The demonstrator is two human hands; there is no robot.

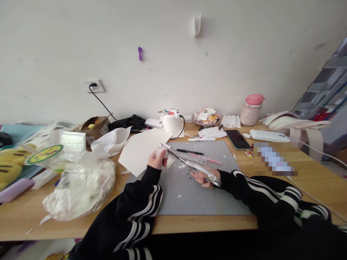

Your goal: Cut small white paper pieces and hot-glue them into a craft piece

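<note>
My left hand [157,160] pinches a small white paper piece [161,151] with a dark scalloped outline, above the left part of a grey cutting mat [200,198]. In my right hand [204,177] are grey-and-white scissors [199,168]. Their blades point up and left, and the tips reach the paper piece at my left fingers. A large white sheet [142,150] lies behind my left hand. Beyond the scissors, a black pen [189,151], a ruler [196,159] and a pinkish pen [211,159] rest on the mat among small scraps.
A clear plastic bag [81,187] and a yellow plush [12,162] occupy the left. Behind the mat stand a white container [172,123] and a bowl of scraps [206,119]. To the right are a phone [238,139], a white power bank [268,136] and a pink bottle [251,112].
</note>
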